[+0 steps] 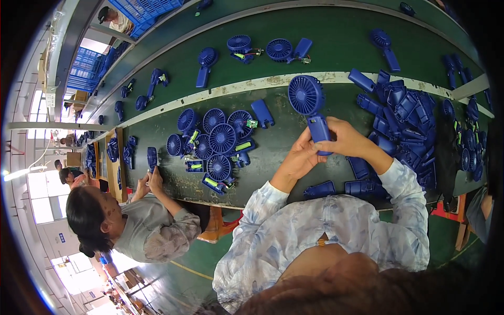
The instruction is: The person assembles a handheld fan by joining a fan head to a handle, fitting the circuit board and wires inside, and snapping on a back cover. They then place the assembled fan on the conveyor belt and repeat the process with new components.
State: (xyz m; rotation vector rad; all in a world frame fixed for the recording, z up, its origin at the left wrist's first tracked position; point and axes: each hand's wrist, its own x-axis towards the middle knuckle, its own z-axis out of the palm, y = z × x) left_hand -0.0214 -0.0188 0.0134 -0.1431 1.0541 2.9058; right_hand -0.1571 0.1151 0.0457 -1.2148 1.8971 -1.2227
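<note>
Both my hands hold a blue handheld fan (306, 96) upright over the green workbench, its round grille head pointing away from me. My left hand (303, 157) is closed round the lower end of the handle. From the other side my right hand (344, 137) grips the same handle, thumb and fingers against it. A heap of loose blue handle casings (401, 113) lies to the right of my right hand. Left of my hands sits a cluster of round fan heads (221, 138), several with green-yellow cells and small circuit boards showing.
A co-worker (131, 220) at the left holds another blue fan (152, 157). Beyond a pale divider strip (231, 88), more fans lie on a green belt (325, 47). Blue crates (85, 68) stand at the far left. A single casing (262, 113) lies ahead of my left hand.
</note>
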